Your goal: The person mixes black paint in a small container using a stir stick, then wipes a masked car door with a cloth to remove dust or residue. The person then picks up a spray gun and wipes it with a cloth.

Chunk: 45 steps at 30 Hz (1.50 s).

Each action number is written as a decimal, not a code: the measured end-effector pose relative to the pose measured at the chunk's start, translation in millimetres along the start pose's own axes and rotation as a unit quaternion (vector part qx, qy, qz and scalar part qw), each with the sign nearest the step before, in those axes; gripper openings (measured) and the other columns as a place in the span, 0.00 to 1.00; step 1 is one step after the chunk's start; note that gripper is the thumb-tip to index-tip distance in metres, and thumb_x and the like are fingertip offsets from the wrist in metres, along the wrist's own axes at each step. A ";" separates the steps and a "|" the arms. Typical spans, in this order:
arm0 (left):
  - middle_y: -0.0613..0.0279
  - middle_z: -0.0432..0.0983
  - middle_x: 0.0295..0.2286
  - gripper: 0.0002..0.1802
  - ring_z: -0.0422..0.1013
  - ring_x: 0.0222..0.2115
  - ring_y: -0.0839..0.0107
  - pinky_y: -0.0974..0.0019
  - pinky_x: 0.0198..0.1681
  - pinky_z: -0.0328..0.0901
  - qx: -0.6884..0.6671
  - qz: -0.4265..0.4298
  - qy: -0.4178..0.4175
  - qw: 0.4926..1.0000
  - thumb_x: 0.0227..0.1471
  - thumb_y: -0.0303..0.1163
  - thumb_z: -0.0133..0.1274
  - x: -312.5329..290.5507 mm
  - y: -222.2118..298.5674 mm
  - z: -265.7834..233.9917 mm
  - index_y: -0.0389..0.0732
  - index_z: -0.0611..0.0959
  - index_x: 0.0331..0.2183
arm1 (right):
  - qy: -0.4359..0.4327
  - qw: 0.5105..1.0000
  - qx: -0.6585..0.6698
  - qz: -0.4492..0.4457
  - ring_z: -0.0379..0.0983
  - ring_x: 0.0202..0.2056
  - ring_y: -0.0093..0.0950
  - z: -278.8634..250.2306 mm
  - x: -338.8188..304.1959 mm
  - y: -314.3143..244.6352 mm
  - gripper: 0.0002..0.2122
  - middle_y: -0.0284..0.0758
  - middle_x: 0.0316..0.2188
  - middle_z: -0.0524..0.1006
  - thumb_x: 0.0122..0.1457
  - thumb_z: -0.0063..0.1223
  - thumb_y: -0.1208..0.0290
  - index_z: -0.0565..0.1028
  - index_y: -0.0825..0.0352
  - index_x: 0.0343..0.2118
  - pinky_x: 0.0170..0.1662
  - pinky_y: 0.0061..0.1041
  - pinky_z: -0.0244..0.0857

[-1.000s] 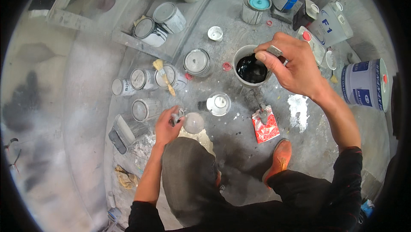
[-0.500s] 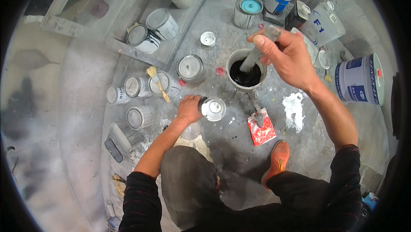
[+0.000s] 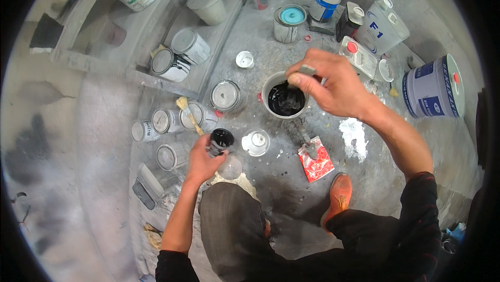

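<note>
Here the right hand (image 3: 333, 86) grips a stirring stick in the black paint pot (image 3: 284, 99) — best stirred slowly, kept off the rim — while left-hand fingers (image 3: 200, 159) clasp a small open tin (image 3: 221, 140).

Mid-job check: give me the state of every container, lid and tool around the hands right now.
White pot of black paint: open, right hand holding a grey stick in it.
Small black can: open, gripped by left hand.
Round white lid: lying loose on the floor.
Teal-topped tin: upright.
Silver paint tin: lidded.
Wooden-handled brush: resting across tins.
</note>
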<state>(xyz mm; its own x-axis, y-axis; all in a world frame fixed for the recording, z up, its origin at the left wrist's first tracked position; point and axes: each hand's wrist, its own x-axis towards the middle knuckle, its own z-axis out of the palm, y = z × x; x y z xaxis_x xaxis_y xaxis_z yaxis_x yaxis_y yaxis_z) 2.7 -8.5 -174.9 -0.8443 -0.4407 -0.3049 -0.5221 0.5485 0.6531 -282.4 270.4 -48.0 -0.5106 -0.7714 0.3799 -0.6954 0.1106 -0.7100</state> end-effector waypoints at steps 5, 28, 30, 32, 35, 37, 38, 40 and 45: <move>0.55 0.82 0.47 0.32 0.77 0.50 0.66 0.59 0.54 0.72 -0.402 0.090 0.074 0.908 0.59 0.40 0.66 10.7 66.3 -25.2 0.38 0.74 0.60 | 0.038 0.967 0.180 0.177 0.73 0.27 0.33 5.7 -1.9 -1.2 0.13 0.39 0.25 0.76 0.68 0.61 0.62 0.83 0.70 0.36 0.31 0.34 0.66; 0.64 0.72 0.43 0.18 0.69 0.43 0.74 0.65 0.49 0.66 -0.583 0.055 0.208 0.784 0.67 0.40 0.57 91.4 219.8 72.9 0.39 0.72 0.49 | 0.066 0.979 0.090 0.170 0.75 0.27 0.39 13.9 -16.5 31.4 0.14 0.43 0.27 0.80 0.66 0.62 0.59 0.84 0.67 0.36 0.30 0.37 0.67; 0.64 0.73 0.44 0.18 0.69 0.44 0.74 0.65 0.49 0.66 -0.581 0.066 0.218 0.781 0.67 0.39 0.57 92.5 216.7 72.0 0.39 0.72 0.49 | 0.112 0.987 0.101 0.055 0.72 0.24 0.38 8.9 -5.0 18.2 0.15 0.44 0.24 0.79 0.66 0.63 0.58 0.84 0.67 0.35 0.28 0.37 0.65; 0.62 0.72 0.45 0.19 0.70 0.45 0.73 0.64 0.50 0.67 -0.576 0.075 0.218 0.785 0.67 0.38 0.57 93.1 217.1 70.6 0.38 0.71 0.50 | 0.122 0.990 0.064 -0.040 0.69 0.22 0.37 3.1 0.9 10.0 0.15 0.44 0.22 0.79 0.66 0.63 0.58 0.84 0.68 0.35 0.27 0.37 0.64; 0.60 0.72 0.47 0.19 0.70 0.46 0.71 0.62 0.52 0.70 -0.612 0.093 0.189 0.762 0.68 0.36 0.57 86.1 222.0 67.8 0.38 0.70 0.52 | 0.041 0.999 0.014 0.003 0.69 0.21 0.33 -2.7 0.2 6.3 0.15 0.43 0.24 0.80 0.67 0.62 0.58 0.85 0.68 0.38 0.28 0.36 0.65; 0.59 0.72 0.48 0.20 0.71 0.47 0.70 0.60 0.53 0.72 -0.615 0.097 0.189 0.760 0.67 0.35 0.57 85.8 218.6 66.0 0.38 0.69 0.53 | -0.036 0.984 0.062 0.163 0.71 0.22 0.30 -2.8 -2.6 -1.3 0.14 0.42 0.26 0.81 0.68 0.61 0.59 0.85 0.67 0.40 0.29 0.36 0.67; 0.59 0.72 0.48 0.20 0.71 0.47 0.70 0.59 0.53 0.73 -0.617 0.100 0.189 0.757 0.67 0.34 0.56 86.2 217.4 64.8 0.38 0.69 0.53 | -0.021 0.966 0.094 0.241 0.73 0.23 0.28 0.6 -0.4 3.5 0.14 0.41 0.28 0.81 0.68 0.60 0.59 0.85 0.67 0.43 0.29 0.36 0.67; 0.59 0.72 0.49 0.20 0.70 0.47 0.70 0.61 0.54 0.71 -0.614 0.102 0.186 0.760 0.67 0.33 0.57 87.9 213.8 60.1 0.37 0.69 0.53 | 0.060 0.966 0.177 0.177 0.73 0.23 0.28 1.3 -1.0 4.6 0.15 0.42 0.27 0.79 0.68 0.61 0.59 0.84 0.69 0.41 0.30 0.36 0.67; 0.62 0.73 0.47 0.19 0.68 0.48 0.74 0.66 0.55 0.62 -0.536 0.190 0.241 0.786 0.66 0.31 0.58 89.6 194.0 40.0 0.36 0.72 0.53 | 0.004 0.999 -0.053 0.009 0.77 0.29 0.26 -0.9 -1.5 0.1 0.15 0.41 0.26 0.80 0.65 0.64 0.61 0.82 0.72 0.35 0.33 0.31 0.70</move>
<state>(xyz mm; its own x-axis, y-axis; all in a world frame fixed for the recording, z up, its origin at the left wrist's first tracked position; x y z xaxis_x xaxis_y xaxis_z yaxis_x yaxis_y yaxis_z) -179.1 86.8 -103.2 -0.6355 -0.7502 0.1826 0.3772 -0.0953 0.9212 -282.2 272.1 -48.1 -0.5277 -0.7637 0.3720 -0.7351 0.1911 -0.6505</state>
